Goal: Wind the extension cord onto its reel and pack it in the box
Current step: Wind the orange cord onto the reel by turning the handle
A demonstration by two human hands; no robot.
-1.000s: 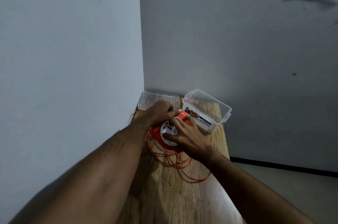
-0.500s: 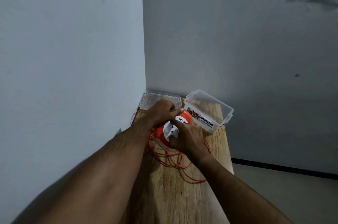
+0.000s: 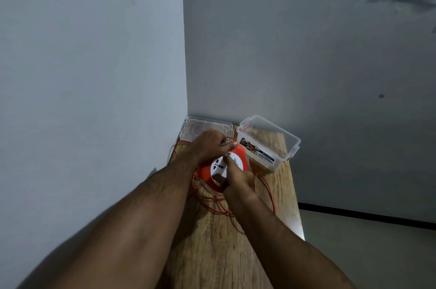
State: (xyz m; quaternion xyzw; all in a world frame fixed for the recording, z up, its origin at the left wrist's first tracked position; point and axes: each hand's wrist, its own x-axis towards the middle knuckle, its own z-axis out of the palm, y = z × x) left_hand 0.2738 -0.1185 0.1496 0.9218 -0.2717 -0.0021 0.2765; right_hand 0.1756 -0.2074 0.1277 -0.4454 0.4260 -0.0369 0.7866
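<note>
Reel, head view: the orange reel (image 3: pixel 223 170) lies flat on the wooden table (image 3: pixel 224 253), its white socket face (image 3: pixel 220 167) turned up, so its turning axis stands roughly upright.
Left hand, head view: the left hand (image 3: pixel 207 146) comes over the reel's far-left rim, fingers curled round the edge, thumb laid along the far rim.
Right hand, head view: the right hand (image 3: pixel 237 179) sits on the near-right part of the socket face, fingers bunched and pinching what looks like a small winding knob; the knob itself is hidden under the fingertips.
Cord, head view: loose orange cord (image 3: pixel 266 192) lies in loops on the table, near and right of the reel, passing under the right wrist; more strands trail to the far left by the wall.
Box, head view: the clear box (image 3: pixel 291 144) stands open just beyond and right of the reel; its lid (image 3: pixel 207 127) lies flat in the corner behind the left hand.
Key relation: slack lies mostly on the right hand's side, while the left hand steadies the opposite rim.
Judgement: winding is under way, with much cord left out; packing waits.
</note>
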